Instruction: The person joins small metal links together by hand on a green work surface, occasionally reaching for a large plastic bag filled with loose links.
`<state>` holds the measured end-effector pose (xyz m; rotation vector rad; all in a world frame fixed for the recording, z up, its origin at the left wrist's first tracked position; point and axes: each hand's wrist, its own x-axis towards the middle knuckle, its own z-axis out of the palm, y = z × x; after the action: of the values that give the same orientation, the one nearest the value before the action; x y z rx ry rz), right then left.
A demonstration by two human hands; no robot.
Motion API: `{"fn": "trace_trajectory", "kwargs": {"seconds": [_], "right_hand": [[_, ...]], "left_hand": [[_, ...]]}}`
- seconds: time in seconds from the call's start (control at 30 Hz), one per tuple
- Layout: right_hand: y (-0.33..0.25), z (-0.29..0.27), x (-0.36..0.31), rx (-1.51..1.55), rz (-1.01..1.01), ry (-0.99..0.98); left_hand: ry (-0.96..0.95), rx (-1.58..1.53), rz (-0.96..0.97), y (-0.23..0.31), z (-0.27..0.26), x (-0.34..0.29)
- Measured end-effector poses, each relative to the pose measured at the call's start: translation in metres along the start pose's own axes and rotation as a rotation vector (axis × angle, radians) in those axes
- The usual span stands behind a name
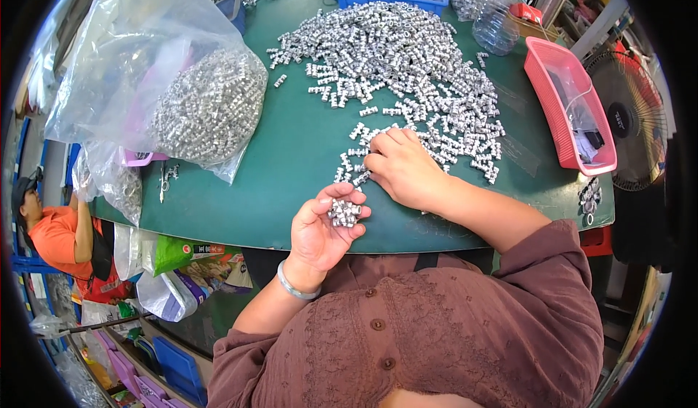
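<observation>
Left hand (314,230) holds metal pieces (343,213), grip half-curled; right hand (401,162) fingertips hidden, cannot tell its grip

Green worktable (218,219) fills the middle, scuffed toward the right. Round black fan (631,121) just off its right edge, pale post (600,24) far right. Blue shelving (33,265) left, purple bins (122,368) near left. Bright light across the worktable.

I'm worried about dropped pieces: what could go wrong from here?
The left hand cups a small heap of metal pieces with the palm up; some might spill.
Loose parts beside the pink basket lie near the right edge of the green table and could get knocked off.
</observation>
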<state>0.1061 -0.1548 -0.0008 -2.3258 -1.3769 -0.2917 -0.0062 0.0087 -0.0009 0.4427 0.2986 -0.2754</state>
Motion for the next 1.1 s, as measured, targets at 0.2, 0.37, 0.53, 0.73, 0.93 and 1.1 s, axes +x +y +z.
{"fn": "trace_trajectory", "kwargs": {"seconds": [0.2,0.37,0.53,0.73,0.93,1.1], "right_hand": [[-0.004,0.001,0.002,0.010,-0.013,0.051],[0.001,0.001,0.000,0.019,0.003,0.009],[0.001,-0.002,-0.001,0.164,-0.027,0.090],[-0.012,-0.009,0.002,0.460,-0.167,0.193],[-0.006,-0.008,-0.003,0.311,-0.060,0.093],[-0.007,-0.004,-0.005,0.179,-0.047,-0.046]], "left_hand": [[-0.001,0.027,0.052,-0.004,-0.013,0.000],[0.004,0.079,0.067,-0.004,-0.006,0.001],[0.095,0.172,0.063,-0.004,-0.002,0.001],[0.116,0.312,0.139,-0.009,0.002,0.005],[0.082,0.176,0.146,-0.006,0.003,0.004],[0.019,0.108,0.090,-0.004,-0.003,0.004]]}}
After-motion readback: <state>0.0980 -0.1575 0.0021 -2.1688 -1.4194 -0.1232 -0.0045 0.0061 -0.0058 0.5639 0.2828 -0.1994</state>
